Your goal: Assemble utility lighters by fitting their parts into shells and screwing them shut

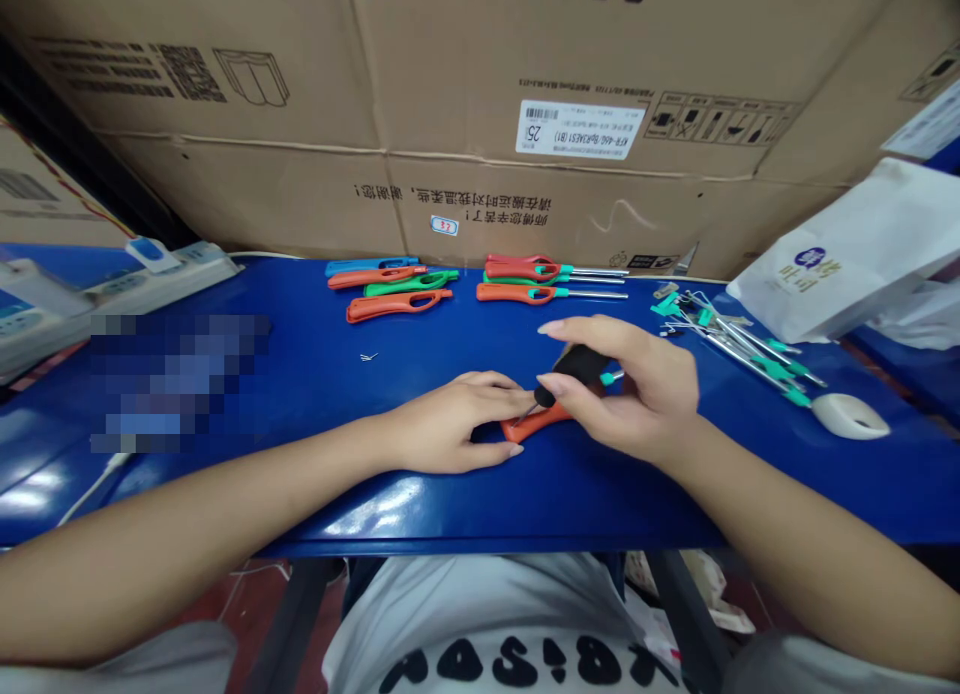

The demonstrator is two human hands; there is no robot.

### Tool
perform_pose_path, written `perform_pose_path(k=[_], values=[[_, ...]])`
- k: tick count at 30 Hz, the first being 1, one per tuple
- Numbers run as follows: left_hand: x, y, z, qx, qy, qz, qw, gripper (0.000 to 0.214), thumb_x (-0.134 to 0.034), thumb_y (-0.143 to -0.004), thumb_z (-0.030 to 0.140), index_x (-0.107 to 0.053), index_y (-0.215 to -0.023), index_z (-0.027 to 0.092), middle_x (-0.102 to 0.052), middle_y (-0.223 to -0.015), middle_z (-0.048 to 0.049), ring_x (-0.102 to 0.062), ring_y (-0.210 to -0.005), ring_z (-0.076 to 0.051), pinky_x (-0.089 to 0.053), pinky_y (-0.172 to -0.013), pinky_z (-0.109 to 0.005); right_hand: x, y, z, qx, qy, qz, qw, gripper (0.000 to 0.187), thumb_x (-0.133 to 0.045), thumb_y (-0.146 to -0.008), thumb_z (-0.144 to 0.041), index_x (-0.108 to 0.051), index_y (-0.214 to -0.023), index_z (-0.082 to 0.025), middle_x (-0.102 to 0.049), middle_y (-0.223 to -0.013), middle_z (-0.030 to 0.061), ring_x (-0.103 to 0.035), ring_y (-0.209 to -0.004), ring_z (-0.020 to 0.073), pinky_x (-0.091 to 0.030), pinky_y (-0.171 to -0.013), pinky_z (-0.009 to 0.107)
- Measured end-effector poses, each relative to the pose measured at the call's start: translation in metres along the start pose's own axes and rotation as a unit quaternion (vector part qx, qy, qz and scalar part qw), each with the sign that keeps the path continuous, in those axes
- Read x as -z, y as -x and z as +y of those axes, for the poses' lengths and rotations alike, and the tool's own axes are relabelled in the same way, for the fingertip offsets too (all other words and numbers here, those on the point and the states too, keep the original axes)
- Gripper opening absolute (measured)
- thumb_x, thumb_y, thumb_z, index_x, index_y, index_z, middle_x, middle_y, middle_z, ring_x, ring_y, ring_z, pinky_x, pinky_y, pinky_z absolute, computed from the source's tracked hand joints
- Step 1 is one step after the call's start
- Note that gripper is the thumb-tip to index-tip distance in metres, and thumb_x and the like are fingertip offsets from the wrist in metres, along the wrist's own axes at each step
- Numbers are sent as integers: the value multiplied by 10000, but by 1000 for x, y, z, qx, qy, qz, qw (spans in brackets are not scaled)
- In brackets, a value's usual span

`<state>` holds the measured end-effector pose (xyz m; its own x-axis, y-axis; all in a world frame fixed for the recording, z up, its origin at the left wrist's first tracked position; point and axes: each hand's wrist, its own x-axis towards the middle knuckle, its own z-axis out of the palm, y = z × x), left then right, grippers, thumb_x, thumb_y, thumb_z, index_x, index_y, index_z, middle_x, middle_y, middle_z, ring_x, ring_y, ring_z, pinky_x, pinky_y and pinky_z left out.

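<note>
An orange gas lighter (519, 430) lies on the blue table in front of me. My left hand (457, 419) steadies its end between thumb and fingers. With its fingers curled around the black handle, my right hand (637, 389) holds a screwdriver (576, 366) tilted over the lighter. The thin shaft reaches down to the orange body near my left fingers. Beyond my right fingers a bit of turquoise and metal shows; the rest of the lighter there is hidden by that hand.
Orange, green and blue lighter bodies (397, 307) lie at the back, beside several lighters with metal rods (525, 292). Loose rods with turquoise parts (757, 354), a white mouse (851, 416) and a paper bag (862, 244) are right. Small pins (368, 357) lie left; a large carton (450, 104) stands behind.
</note>
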<state>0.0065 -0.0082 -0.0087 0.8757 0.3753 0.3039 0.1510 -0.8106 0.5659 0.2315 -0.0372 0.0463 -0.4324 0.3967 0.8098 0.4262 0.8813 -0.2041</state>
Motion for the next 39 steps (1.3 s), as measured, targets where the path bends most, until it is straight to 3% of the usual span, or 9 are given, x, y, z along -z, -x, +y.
perform_pose_path(k=[3, 8, 13, 18, 24, 26, 30, 35, 39], values=[[0, 0, -1, -1, 3, 3, 1000, 359, -637, -958, 310, -648, -1305, 215, -681, -1337, -96, -572, -1264, -263, -425, -1108, -438, 2, 1, 2, -6, 15, -7, 1000, 405, -589, -986, -294, -571, -1389, -263, -761, -1051, 55, -716, -746, 166, -595, -686, 282], [0, -1, 0, -5, 18, -2, 1000, 455, -620, -969, 292, -568, -1416, 228, -671, -1362, -90, -578, -1256, -248, -402, -1133, -442, 3, 0, 5, -123, -166, -93, 974, 434, -415, -1054, -297, -457, -1482, -239, -709, -1208, 95, -683, -652, 122, -586, -578, 265], [1, -1, 2, 6, 15, -7, 1000, 447, -629, -960, 290, -586, -1403, 244, -646, -1397, -88, -566, -1277, -260, -424, -1113, -438, 2, -1, 7, -8, 12, 2, 1000, 322, -672, -938, -313, -645, -1255, -268, -755, -990, 53, -720, -796, 189, -609, -731, 308], [1, -1, 2, 6, 10, -11, 1000, 408, -630, -959, 289, -615, -1362, 229, -686, -1327, -87, -576, -1236, -256, -415, -1111, -424, -3, 1, 2, -75, -106, -88, 988, 488, -407, -1044, -243, -389, -1532, -248, -666, -1299, 111, -717, -891, 179, -617, -716, 323], [1, 1, 1, 13, 3, -5, 1000, 354, -648, -951, 296, -659, -1296, 216, -682, -1324, -97, -557, -1276, -264, -422, -1108, -428, -1, 0, 5, 47, 10, 24, 999, 325, -728, -881, -233, -646, -1196, -236, -723, -853, 26, -652, -658, 161, -550, -584, 273], [1, 0, 1, 12, 3, -5, 1000, 386, -650, -951, 298, -637, -1328, 214, -670, -1349, -98, -548, -1289, -263, -421, -1111, -429, 2, 0, 4, 66, 15, 12, 998, 315, -635, -942, -270, -628, -1254, -228, -742, -890, 44, -672, -679, 170, -562, -611, 285], [1, 0, 1, 2, 5, -4, 1000, 325, -642, -957, 307, -669, -1264, 206, -697, -1302, -92, -572, -1254, -256, -432, -1099, -422, 2, 0, 0, -29, -82, -61, 994, 420, -411, -1022, -249, -504, -1430, -212, -719, -1163, 107, -718, -875, 198, -597, -717, 335], [0, 1, 0, 11, 5, -2, 1000, 388, -641, -956, 294, -630, -1339, 238, -652, -1384, -87, -549, -1302, -263, -417, -1125, -447, -2, 4, 5, 58, 23, 40, 997, 244, -698, -901, -272, -656, -1138, -234, -692, -758, 6, -647, -614, 150, -527, -578, 267], [0, 1, -1, 5, 16, 2, 1000, 394, -635, -964, 297, -623, -1352, 228, -671, -1355, -90, -558, -1284, -258, -429, -1114, -437, -3, 6, 6, -17, -53, -25, 998, 424, -419, -1025, -296, -505, -1433, -218, -712, -1165, 111, -721, -947, 225, -593, -756, 360]])
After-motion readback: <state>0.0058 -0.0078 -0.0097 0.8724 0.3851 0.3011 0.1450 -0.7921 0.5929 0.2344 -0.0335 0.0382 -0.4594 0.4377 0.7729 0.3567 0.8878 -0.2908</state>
